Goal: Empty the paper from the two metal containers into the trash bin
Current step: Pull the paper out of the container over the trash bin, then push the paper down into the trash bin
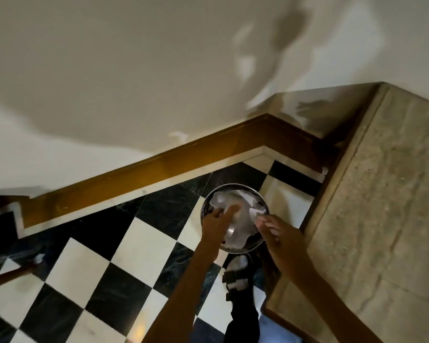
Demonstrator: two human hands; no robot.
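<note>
2 hands over 1 round metal container (235,219) that sits on the checkered floor (139,243), at about 4 o'clock of the view, close to the wall corner and just beside a stone ledge (382,219) at 3 o'clock. White paper (233,199) crumpled inside, mostly toward the 12 o'clock side of the rim.

Left hand (216,219) at the 9 o'clock rim, fingers (229,211) stretched out over the paper, apart, blurred; cannot tell if they grip the rim or anything else. Right hand (275,229) at the 3 o'clock rim, fingers together, pinched on a paper scrap (255,214) at the edge.

No trash bin visible anywhere, and only 1 of the 2 containers shows. A sandalled foot (238,276) stands at 6 o'clock just below the container.

Risks, as I judge them:
- Paper is light and loose; lifting by a pinch could tear it or leave bits behind, or drop scraps on the floor on the way to the bin.
- Container is smooth metal; a 1-sided grab at the rim could tip it and spill.
- Foot so near could kick it.
- Dim light and blur make small scraps easy to miss.
</note>
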